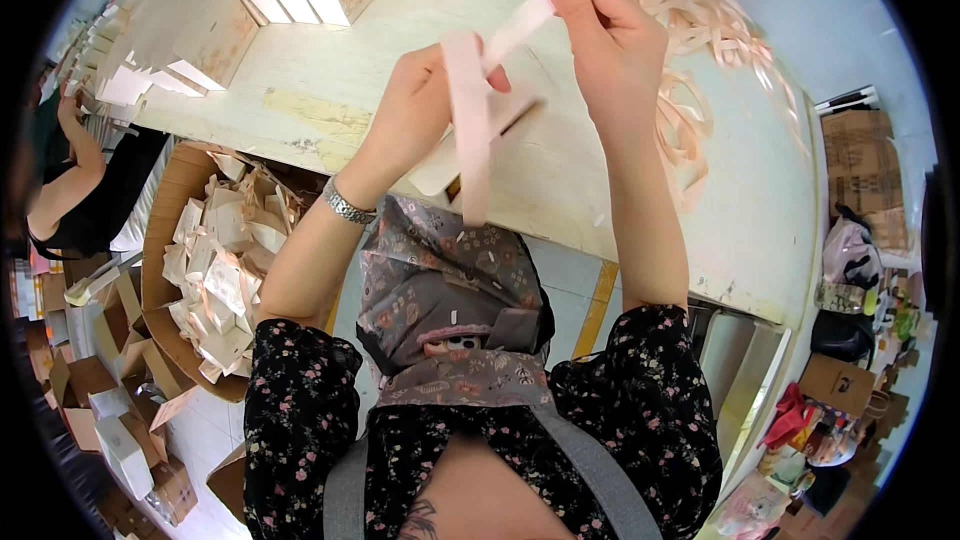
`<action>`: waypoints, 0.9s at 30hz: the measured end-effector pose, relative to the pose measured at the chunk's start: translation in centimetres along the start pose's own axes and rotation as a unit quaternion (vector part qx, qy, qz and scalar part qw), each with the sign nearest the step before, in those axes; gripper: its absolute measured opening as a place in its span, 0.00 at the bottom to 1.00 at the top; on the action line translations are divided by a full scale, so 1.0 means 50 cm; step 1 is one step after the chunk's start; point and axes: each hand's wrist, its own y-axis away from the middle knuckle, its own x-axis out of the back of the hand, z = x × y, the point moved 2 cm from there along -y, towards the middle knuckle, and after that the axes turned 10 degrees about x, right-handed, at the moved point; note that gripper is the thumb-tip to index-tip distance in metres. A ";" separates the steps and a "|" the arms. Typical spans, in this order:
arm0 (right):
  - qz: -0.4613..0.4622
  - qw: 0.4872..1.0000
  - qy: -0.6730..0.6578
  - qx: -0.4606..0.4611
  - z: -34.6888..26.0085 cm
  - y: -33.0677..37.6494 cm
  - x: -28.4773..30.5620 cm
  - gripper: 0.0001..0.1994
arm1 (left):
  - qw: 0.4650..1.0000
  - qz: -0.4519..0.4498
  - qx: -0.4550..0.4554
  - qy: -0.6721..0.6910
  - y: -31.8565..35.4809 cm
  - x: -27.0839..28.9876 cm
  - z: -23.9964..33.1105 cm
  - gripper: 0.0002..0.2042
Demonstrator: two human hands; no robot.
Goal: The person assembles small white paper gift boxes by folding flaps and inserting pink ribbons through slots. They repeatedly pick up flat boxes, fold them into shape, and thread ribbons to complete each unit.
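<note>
The right hand (pixel 615 40), raised over the table (pixel 745 230), pinches the ribbon (pixel 471 145), which slants near and left to the left hand (pixel 422 90), closed on it too; a strip dangles nearer, before a blurred box (pixel 437 168). The right forearm (pixel 648 210) points mostly far, the left (pixel 320 250) far and right (metal band (pixel 346 202) at its wrist).

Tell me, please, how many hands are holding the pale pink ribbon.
2: the left hand, with some fingers hidden behind the ribbon's hanging strip, and the right hand, pinching it higher up.
</note>
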 end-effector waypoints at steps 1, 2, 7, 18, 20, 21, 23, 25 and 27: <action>-0.006 1.000 -0.019 -0.024 0.003 -0.003 -0.001 0.10 | 1.000 0.019 0.021 0.002 0.000 -0.001 0.008 0.21; -0.008 1.000 -0.010 -0.007 0.002 -0.002 -0.003 0.10 | 0.998 0.042 0.043 0.003 0.000 0.002 0.010 0.21; -0.029 0.983 0.027 0.180 -0.038 0.043 -0.007 0.07 | 0.965 -0.003 0.102 0.243 -0.016 0.014 -0.025 0.16; -0.284 0.926 -0.150 -0.197 0.012 0.059 0.003 0.12 | 0.772 0.106 -0.414 -0.470 0.053 0.014 0.049 0.12; -0.341 0.912 -0.163 -0.162 0.020 0.056 -0.007 0.12 | 0.754 0.161 -0.465 -0.436 0.042 0.012 0.029 0.12; -0.371 0.902 -0.170 -0.145 0.021 0.055 -0.014 0.12 | 0.743 0.190 -0.488 -0.418 0.040 0.013 0.023 0.12; -0.385 0.911 -0.096 -0.108 0.008 0.042 -0.015 0.09 | 0.779 0.218 -0.463 -0.361 0.046 0.027 0.009 0.12; -0.395 0.917 -0.008 -0.057 0.003 0.030 -0.017 0.08 | 0.797 0.284 -0.439 -0.302 0.050 0.033 -0.014 0.11; -0.320 0.880 0.199 0.288 -0.020 0.003 -0.005 0.09 | 0.837 0.282 -0.379 -0.275 0.061 0.036 -0.021 0.09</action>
